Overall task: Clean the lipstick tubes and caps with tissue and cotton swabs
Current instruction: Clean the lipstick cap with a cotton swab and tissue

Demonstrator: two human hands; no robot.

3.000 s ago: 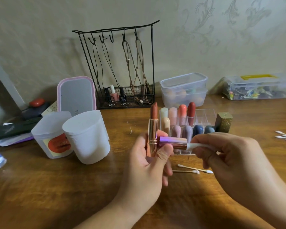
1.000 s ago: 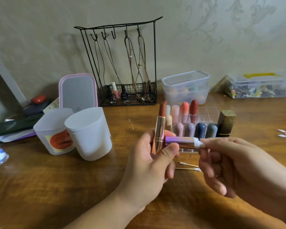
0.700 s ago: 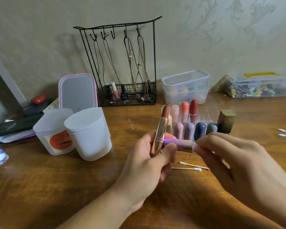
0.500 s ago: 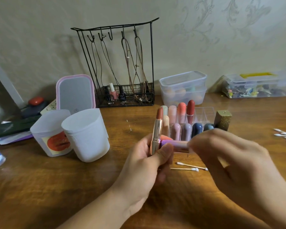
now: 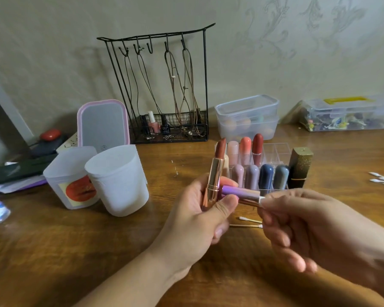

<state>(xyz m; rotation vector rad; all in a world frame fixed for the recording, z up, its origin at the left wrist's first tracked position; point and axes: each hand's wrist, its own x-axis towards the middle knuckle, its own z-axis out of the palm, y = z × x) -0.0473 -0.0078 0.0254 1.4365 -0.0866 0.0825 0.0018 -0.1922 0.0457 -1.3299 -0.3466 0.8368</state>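
Left hand point(image 5: 200, 216) grips open lipstick point(image 5: 215, 173) and cap point(image 5: 241, 193); right hand point(image 5: 297, 220) pinches a white wad point(image 5: 262, 198), probably tissue, at the cap's mouth. Twist gently, keeping the bullet clear.

The lipstick tube point(image 5: 213, 185) is glossy rose-gold metal, its cap point(image 5: 242, 194) shiny purple. The desk point(image 5: 98, 251) is polished, grained wood. Two frosted matt plastic cups point(image 5: 120, 185) stand by a black wire rack point(image 5: 164, 85).

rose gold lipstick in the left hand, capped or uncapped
Uncapped: the rose gold lipstick stands upright in the left hand, its brown bullet bare, and its purple cap is held sideways beside it.
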